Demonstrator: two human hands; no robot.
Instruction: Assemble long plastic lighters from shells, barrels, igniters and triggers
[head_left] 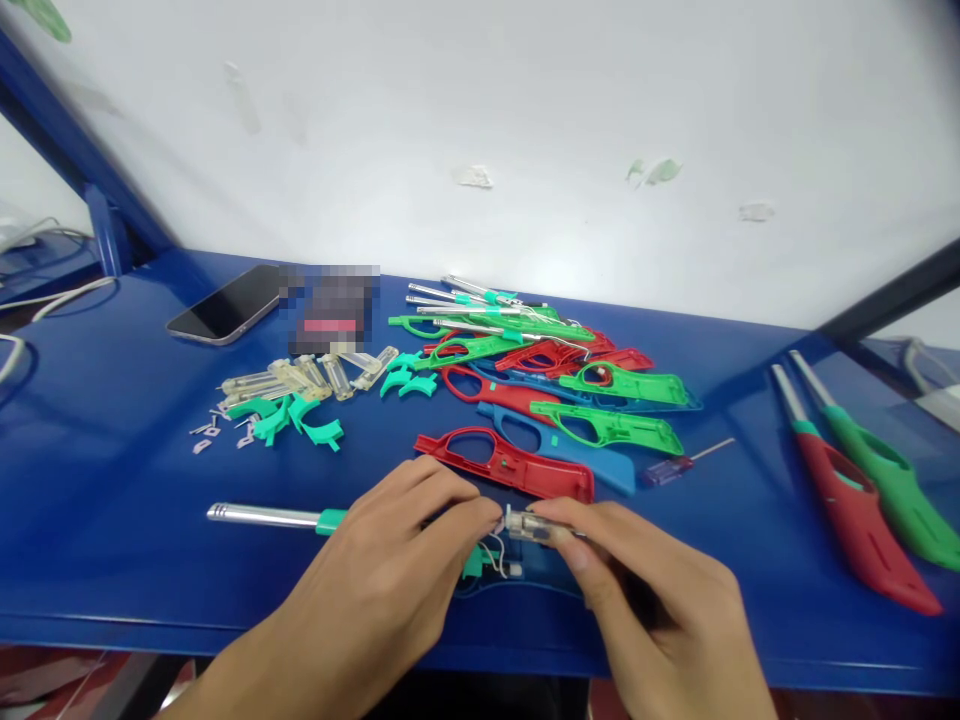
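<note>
My right hand (652,580) pinches a small clear lighter fuel tank (529,525), its nozzle end pointing left. Fingertips of my left hand (420,550) are pressed together right at that nozzle; whatever they hold is too small to make out. Under my hands lies a lighter with a silver barrel (262,515) and a green collar, its barrel reaching out to the left. White wires (495,552) and a green piece (474,562) show between my hands. Just beyond them rests a red handle half (502,463).
Red, green and blue handle shells (622,425) and metal barrels (465,310) are piled behind. Clear tanks (300,378), green triggers (274,420) and a phone (229,305) lie left. A screwdriver (671,470) and two whole lighters (855,500) are right, on a blue shelf (135,560).
</note>
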